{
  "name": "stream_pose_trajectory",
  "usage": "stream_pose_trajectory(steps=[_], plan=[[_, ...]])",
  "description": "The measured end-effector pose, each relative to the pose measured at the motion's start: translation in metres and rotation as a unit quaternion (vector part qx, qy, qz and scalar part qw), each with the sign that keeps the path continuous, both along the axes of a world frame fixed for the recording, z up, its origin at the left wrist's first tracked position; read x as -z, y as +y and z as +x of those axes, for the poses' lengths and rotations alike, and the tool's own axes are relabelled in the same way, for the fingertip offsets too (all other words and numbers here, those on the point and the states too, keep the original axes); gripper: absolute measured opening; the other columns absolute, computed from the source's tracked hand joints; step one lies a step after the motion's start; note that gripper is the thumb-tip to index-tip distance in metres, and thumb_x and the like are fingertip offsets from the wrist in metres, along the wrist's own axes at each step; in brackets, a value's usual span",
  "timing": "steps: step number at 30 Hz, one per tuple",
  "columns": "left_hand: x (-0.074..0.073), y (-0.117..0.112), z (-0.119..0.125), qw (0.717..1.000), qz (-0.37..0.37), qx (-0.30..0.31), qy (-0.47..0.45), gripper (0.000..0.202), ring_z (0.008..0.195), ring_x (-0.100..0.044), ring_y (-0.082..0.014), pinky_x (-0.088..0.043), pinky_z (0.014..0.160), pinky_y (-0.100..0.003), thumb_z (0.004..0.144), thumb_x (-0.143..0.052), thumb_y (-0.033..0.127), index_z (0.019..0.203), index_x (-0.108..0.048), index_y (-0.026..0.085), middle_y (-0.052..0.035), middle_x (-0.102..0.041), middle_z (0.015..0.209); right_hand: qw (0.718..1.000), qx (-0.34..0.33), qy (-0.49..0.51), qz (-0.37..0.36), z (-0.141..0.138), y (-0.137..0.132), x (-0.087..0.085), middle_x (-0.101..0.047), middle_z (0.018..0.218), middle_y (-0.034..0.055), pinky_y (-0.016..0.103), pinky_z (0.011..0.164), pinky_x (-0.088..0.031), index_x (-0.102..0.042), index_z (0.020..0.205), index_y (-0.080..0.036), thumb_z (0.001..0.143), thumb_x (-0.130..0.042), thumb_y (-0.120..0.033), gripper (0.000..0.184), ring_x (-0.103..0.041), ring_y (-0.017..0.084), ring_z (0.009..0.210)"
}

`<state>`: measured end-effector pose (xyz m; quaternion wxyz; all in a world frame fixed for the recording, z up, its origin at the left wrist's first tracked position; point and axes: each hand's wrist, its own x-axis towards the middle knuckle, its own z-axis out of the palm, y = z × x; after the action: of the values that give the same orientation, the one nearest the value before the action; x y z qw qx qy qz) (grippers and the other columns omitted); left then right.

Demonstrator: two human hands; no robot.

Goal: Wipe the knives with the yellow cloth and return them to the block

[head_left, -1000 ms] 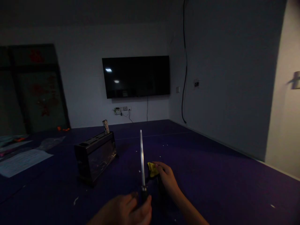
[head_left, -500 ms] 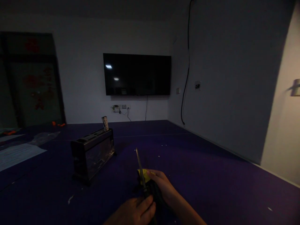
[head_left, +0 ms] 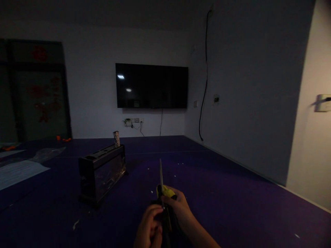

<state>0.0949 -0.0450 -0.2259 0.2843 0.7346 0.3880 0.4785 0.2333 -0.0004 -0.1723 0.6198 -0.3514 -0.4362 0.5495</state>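
A dark purple floor (head_left: 232, 206) fills the lower half of the view, and on it stands a dark slotted block (head_left: 102, 172), long and low, with a glossy front. Far behind the block a white wall (head_left: 90, 86) carries a black television (head_left: 152, 86), switched off, above and to the right of the block. Well to the right of the block a black cable (head_left: 204, 79) hangs down the side wall. To the left of the block pale paper sheets (head_left: 18, 170) lie flat on the floor.

In front of the block and to its right, close to the camera, the person's two hands meet. The left hand (head_left: 149, 229) has its grip closed around the dark handle end of a steel rod (head_left: 160, 172), which points up and away, its tip about level with the block's top. The right hand (head_left: 179, 208), just to the right of the left, has its grip closed on a yellow cloth (head_left: 165, 191) bunched against the base of the rod. The light is dim, so the cloth seems to be wrapped round the rod but may only be pressed to one side of it. Both hands and the rod are held above the floor.

A small patterned handle (head_left: 116, 138) stands upright from the far end of the block's top.
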Motion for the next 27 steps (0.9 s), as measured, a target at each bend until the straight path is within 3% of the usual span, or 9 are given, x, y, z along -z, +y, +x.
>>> stream_pose_trajectory(steps=[3, 5, 7, 11, 15, 18, 21, 24, 27], plan=[[-0.006, 0.000, 0.007, 0.966, -0.201, -0.041, -0.160, 0.040, 0.065, -0.058, -0.0148, -0.045, 0.062, -0.024, 0.070, -0.061, 0.053, 0.093, -0.053, 0.021, -0.0017, -0.062, 0.074, 0.998, 0.039, -0.028, 0.046, -0.002, -0.004, -0.004, -0.069, 0.078, 0.0042, 0.030, 0.067, -0.046, -0.068, 0.089, -0.015, 0.052, -0.078, -0.027, 0.040, -0.061, 0.021, 0.072], [-0.010, 0.001, 0.011, 0.939, -0.264, -0.010, -0.220, 0.050, 0.064, -0.057, -0.0154, -0.044, 0.064, -0.025, 0.055, -0.069, 0.061, 0.078, -0.055, 0.019, -0.0006, -0.060, 0.066, 0.996, 0.048, -0.040, 0.071, -0.006, -0.008, -0.006, -0.068, 0.080, 0.0043, 0.031, 0.068, -0.046, -0.067, 0.089, -0.017, 0.054, -0.077, -0.030, 0.039, -0.060, 0.022, 0.074], [-0.011, 0.003, 0.012, 0.921, -0.302, 0.033, -0.243, 0.058, 0.065, -0.058, -0.0175, -0.044, 0.066, -0.028, 0.050, -0.066, 0.068, 0.080, -0.059, 0.018, -0.0028, -0.063, 0.068, 0.995, 0.037, -0.045, 0.086, -0.010, -0.012, -0.006, -0.068, 0.081, 0.0045, 0.031, 0.068, -0.046, -0.066, 0.091, -0.017, 0.055, -0.077, -0.032, 0.041, -0.060, 0.022, 0.075], [-0.009, 0.004, 0.011, 0.933, -0.281, 0.036, -0.224, 0.065, 0.084, -0.060, -0.0200, -0.043, 0.076, -0.027, 0.053, -0.064, 0.069, 0.097, -0.061, 0.020, -0.0053, -0.066, 0.085, 0.998, -0.017, -0.018, 0.065, -0.013, -0.016, -0.007, -0.067, 0.082, 0.0039, 0.028, 0.065, -0.045, -0.064, 0.097, -0.018, 0.053, -0.079, -0.032, 0.049, -0.059, 0.020, 0.073], [-0.007, 0.002, 0.013, 0.926, -0.285, 0.083, -0.234, 0.067, 0.048, -0.049, -0.0121, -0.038, 0.050, -0.023, 0.061, -0.054, 0.072, 0.099, -0.055, 0.017, 0.0038, -0.051, 0.052, 0.988, -0.125, 0.090, -0.012, -0.009, -0.014, -0.012, -0.067, 0.077, 0.0064, 0.029, 0.062, -0.046, -0.066, 0.092, -0.014, 0.067, -0.065, -0.051, 0.045, -0.059, 0.019, 0.065], [-0.008, 0.000, 0.015, 0.911, -0.312, 0.120, -0.241, 0.066, 0.038, -0.040, -0.0081, -0.030, 0.043, -0.021, 0.060, -0.052, 0.075, 0.092, -0.050, 0.017, 0.0076, -0.043, 0.045, 0.973, -0.169, 0.131, -0.081, -0.005, -0.010, -0.013, -0.067, 0.074, 0.0069, 0.031, 0.065, -0.047, -0.067, 0.083, -0.014, 0.073, -0.055, -0.050, 0.039, -0.060, 0.019, 0.064], [-0.011, -0.001, 0.016, 0.908, -0.313, 0.133, -0.243, 0.062, 0.038, -0.039, -0.0070, -0.029, 0.043, -0.021, 0.058, -0.052, 0.076, 0.082, -0.048, 0.018, 0.0076, -0.043, 0.045, 0.978, -0.183, 0.090, -0.046, -0.003, -0.008, -0.010, -0.066, 0.076, 0.0055, 0.028, 0.066, -0.046, -0.067, 0.084, -0.014, 0.070, -0.062, -0.042, 0.031, -0.060, 0.018, 0.066], [-0.014, -0.001, 0.015, 0.910, -0.311, 0.138, -0.236, 0.061, 0.037, -0.038, -0.0070, -0.030, 0.044, -0.022, 0.059, -0.052, 0.076, 0.078, -0.046, 0.019, 0.0077, -0.042, 0.044, 0.977, -0.209, 0.043, 0.014, -0.002, -0.008, -0.008, -0.066, 0.084, 0.0078, 0.027, 0.068, -0.045, -0.067, 0.091, -0.013, 0.069, -0.066, -0.043, 0.036, -0.059, 0.018, 0.074], [-0.014, -0.001, 0.014, 0.911, -0.314, 0.137, -0.229, 0.062, 0.038, -0.041, -0.0075, -0.030, 0.044, -0.022, 0.059, -0.051, 0.076, 0.081, -0.047, 0.018, 0.0075, -0.043, 0.044, 0.972, -0.235, 0.017, 0.027, 0.000, -0.008, -0.009, -0.066, 0.089, 0.0091, 0.025, 0.068, -0.044, -0.067, 0.095, -0.013, 0.068, -0.070, -0.042, 0.039, -0.059, 0.017, 0.075]])
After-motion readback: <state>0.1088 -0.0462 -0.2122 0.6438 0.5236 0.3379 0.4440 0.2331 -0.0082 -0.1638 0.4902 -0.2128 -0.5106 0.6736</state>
